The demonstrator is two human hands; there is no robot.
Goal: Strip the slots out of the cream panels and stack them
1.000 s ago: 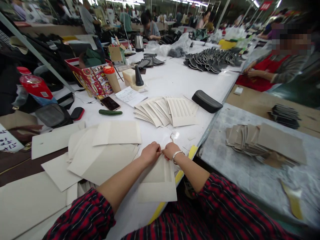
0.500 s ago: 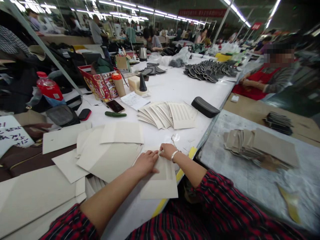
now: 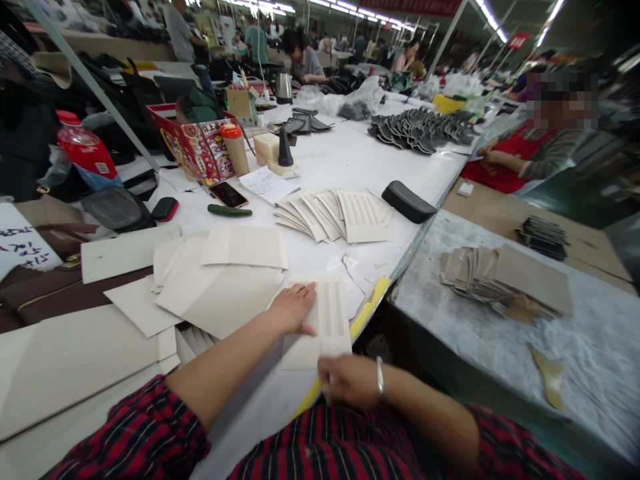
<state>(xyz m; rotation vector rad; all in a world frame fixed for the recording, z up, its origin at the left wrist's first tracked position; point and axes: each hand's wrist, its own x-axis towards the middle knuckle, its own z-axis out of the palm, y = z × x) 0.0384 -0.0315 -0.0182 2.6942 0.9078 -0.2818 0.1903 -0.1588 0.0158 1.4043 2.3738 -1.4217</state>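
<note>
A pale rectangular panel with raised lengthwise strips (image 3: 333, 310) lies on the white table near its front edge. My left hand (image 3: 295, 308) rests flat on the panel's left part, fingers stretched out and pressing it down. At the panel's near right corner is my right hand (image 3: 350, 381), wearing a silver bracelet (image 3: 381, 377). Its fingers are curled closed; a small pale bit seems to show at the fingertips, too blurred to name. To the left of the panel lie overlapping plain pale sheets (image 3: 220, 300). Beyond it, similar strip-lined panels (image 3: 327, 215) are fanned out.
A black case (image 3: 409, 201), a cucumber (image 3: 229, 211), a phone (image 3: 229, 195) and a cup with an orange lid (image 3: 234, 150) stand or lie farther back. Yellow tape (image 3: 371, 308) marks the table's edge. On the right-hand table sits a stack of grey-brown pieces (image 3: 530, 273); a co-worker (image 3: 525, 157) sits beyond.
My right hand has moved from the panel's far end toward me, to its near edge, uncovering the raised strips. My left hand stays on the panel. The view has tilted down slightly.
</note>
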